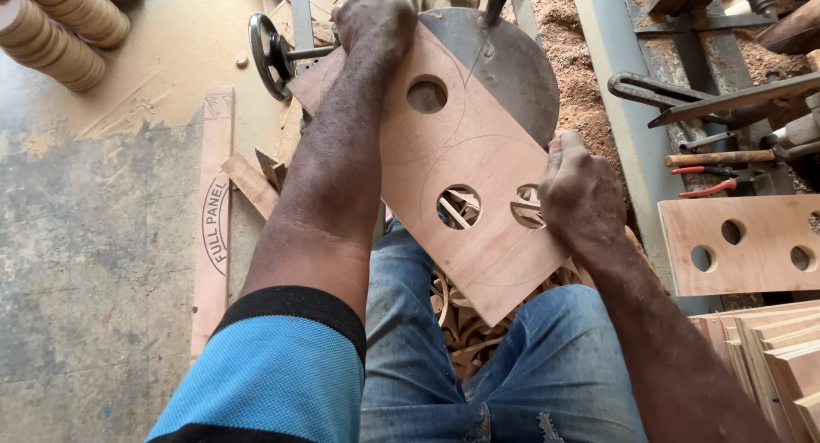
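A seated person in blue jeans and a blue, black-cuffed sleeve holds a flat reddish-brown plywood board (478, 195) marked with pencilled circles and pierced by three round holes, laid slantwise across a round grey metal saw table (512, 67). The left hand (374, 20) lies on the board's far corner, fingers curled over its top edge and pressing down, close beside the thin upright blade (494, 7) that meets the wood near one drawn arc. The right hand (582, 191) clamps the board's right edge, thumb on top and fingers wrapped under, just beside the hole nearest that edge. The board's near corner overhangs the table and sits above the person's knees, where curled wood offcuts (461, 323) are piled. A black metal handwheel (266, 54) stands to the left of the table. Stacks of round wooden discs (60, 29) rest on the sawdust-strewn floor at the upper left. To the right, a second plywood board with three holes (743, 242) lies well apart from the hands, near red-handled pliers (709, 187) and a wooden-handled tool (717, 158). Sawdust (572, 76) is heaped beyond the table.
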